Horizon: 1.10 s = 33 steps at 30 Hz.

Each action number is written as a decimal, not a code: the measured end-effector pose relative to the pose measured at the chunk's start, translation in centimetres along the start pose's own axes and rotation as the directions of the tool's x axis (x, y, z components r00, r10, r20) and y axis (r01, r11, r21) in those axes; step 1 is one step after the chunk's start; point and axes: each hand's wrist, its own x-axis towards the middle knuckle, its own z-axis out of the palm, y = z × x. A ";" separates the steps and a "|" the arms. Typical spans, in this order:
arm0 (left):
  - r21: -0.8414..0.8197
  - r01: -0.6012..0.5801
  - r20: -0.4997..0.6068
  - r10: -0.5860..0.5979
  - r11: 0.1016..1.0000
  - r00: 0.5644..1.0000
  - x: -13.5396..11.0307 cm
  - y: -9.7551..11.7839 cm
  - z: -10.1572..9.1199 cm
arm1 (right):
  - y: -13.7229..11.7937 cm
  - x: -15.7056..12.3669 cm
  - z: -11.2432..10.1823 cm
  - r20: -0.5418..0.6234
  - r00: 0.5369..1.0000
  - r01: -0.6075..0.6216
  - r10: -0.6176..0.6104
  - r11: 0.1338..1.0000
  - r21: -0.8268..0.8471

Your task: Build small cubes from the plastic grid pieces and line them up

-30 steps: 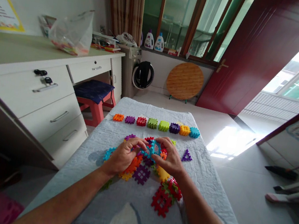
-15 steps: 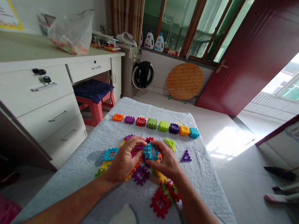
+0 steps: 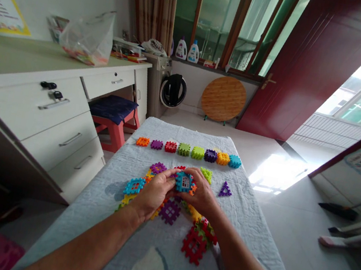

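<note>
A blue toy building block [image 3: 184,182] with notched edges and a window pattern is held up between my hands, above the cloth. My left hand [image 3: 155,192] grips its left side with fingers closed. Around its right side curl the thumb and fingers of my right hand [image 3: 202,192]. Below and about the hands lie loose notched pieces: a purple square [image 3: 170,212], a blue square [image 3: 134,186], another purple piece [image 3: 158,168] and a red square [image 3: 194,245]. Some pieces are hidden under my hands.
A row of several coloured blocks [image 3: 184,149] crosses the far part of the cloth-covered table [image 3: 105,243]. A green piece [image 3: 206,175] and a purple triangle [image 3: 226,189] lie to the right. Left stand a white desk [image 3: 63,123] and a red stool [image 3: 115,137].
The blue block has turned so that its window face shows more toward me. My left hand has rotated and shifted slightly right, uncovering more of the purple piece behind it.
</note>
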 end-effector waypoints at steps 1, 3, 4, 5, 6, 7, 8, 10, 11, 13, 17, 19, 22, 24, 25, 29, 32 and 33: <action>-0.001 -0.009 0.000 0.009 1.000 1.000 0.0 -0.1 0.0 | 0.1 0.0 0.1 -0.003 1.000 -0.003 0.003 1.000 -0.003; 0.000 -0.024 0.005 0.024 1.000 1.000 0.1 -0.2 0.0 | 0.2 -0.1 0.2 -0.009 1.000 -0.004 0.004 1.000 -0.012; 0.000 -0.029 0.008 0.029 1.000 1.000 0.1 -0.3 0.0 | 0.3 -0.1 0.3 -0.010 1.000 -0.003 0.003 1.000 -0.015; 0.000 -0.032 0.011 0.032 0.999 0.999 0.1 -0.3 0.0 | 0.3 -0.1 0.3 -0.011 1.000 -0.001 0.001 1.000 -0.018; -0.002 -0.034 0.012 0.034 0.999 0.999 0.1 -0.4 0.0 | 0.4 -0.1 0.3 -0.012 1.000 0.002 -0.002 1.000 -0.021; -0.003 -0.035 0.011 0.035 0.999 0.999 0.1 -0.4 0.0 | 0.4 -0.1 0.4 -0.012 1.000 0.005 -0.005 1.000 -0.022; -0.005 -0.035 0.010 0.035 0.999 0.999 0.1 -0.4 0.1 | 0.4 -0.1 0.4 -0.009 1.000 0.007 -0.007 1.000 -0.022; -0.004 -0.034 0.007 0.035 0.999 0.999 0.1 -0.4 0.2 | 0.3 -0.1 0.4 -0.002 1.000 0.007 -0.007 1.000 -0.022; -0.005 -0.040 0.004 0.040 0.999 0.999 0.1 -0.4 0.2 | 0.3 0.0 0.4 0.001 1.000 0.004 -0.004 1.000 -0.024; -0.002 -0.053 0.000 0.053 0.999 0.999 0.0 -0.4 0.3 | 0.2 0.0 0.4 -0.001 1.000 -0.006 0.006 1.000 -0.031; 0.028 -0.086 0.006 0.086 0.996 0.996 0.0 -0.6 0.4 | 0.1 0.0 0.3 0.001 1.000 -0.003 0.003 0.999 -0.037; 0.068 -0.113 0.013 0.112 0.991 0.994 0.0 -0.7 0.4 | 0.1 0.0 0.3 0.011 1.000 0.011 -0.011 0.999 -0.042; 0.172 -0.160 0.006 0.162 0.972 0.987 0.1 -0.8 0.4 | 0.2 0.0 0.3 0.024 0.999 0.033 -0.031 0.996 -0.078; 0.229 -0.177 -0.002 0.183 0.957 0.983 0.2 -0.8 0.4 | 0.2 0.0 0.3 0.029 0.999 0.043 -0.040 0.994 -0.100; 0.243 -0.178 -0.003 0.185 0.954 0.983 0.2 -0.8 0.4 | 0.2 0.0 0.2 0.033 0.999 0.046 -0.043 0.993 -0.106; 0.234 -0.183 0.006 0.187 0.955 0.982 0.4 -0.7 0.2 | -0.2 0.1 -0.3 0.027 0.999 0.042 -0.039 0.990 -0.138; 0.241 -0.191 0.015 0.193 0.952 0.981 0.5 -0.8 0.0 | -0.7 0.3 -0.7 0.054 0.998 0.044 -0.034 0.979 -0.197; 0.249 -0.189 0.017 0.191 0.950 0.981 0.5 -0.8 0.0 | -0.9 0.4 -0.8 0.073 0.997 0.048 -0.032 0.973 -0.226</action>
